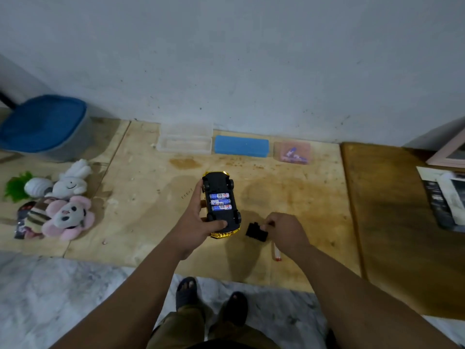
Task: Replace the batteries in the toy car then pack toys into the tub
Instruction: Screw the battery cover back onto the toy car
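Note:
My left hand [195,222] holds a gold toy car [221,205] upside down above the wooden table [302,197]. Its black underside faces up and the battery bay is uncovered, with three blue-and-white batteries [220,202] lying side by side in it. My right hand [284,230] pinches the black battery cover [256,232] just right of the car, low over the table. Behind that hand lies a screwdriver [276,253] with a clear handle and red tip. At the far left stands a grey tub with a blue lid [44,124].
Several plush toys [63,205] are piled at the table's left side. Along the wall sit a clear plastic box [185,141], a blue box [241,146] and a pink-tinted box holding batteries [293,152]. Papers and a frame [445,195] lie at the right. My feet stand below the table edge.

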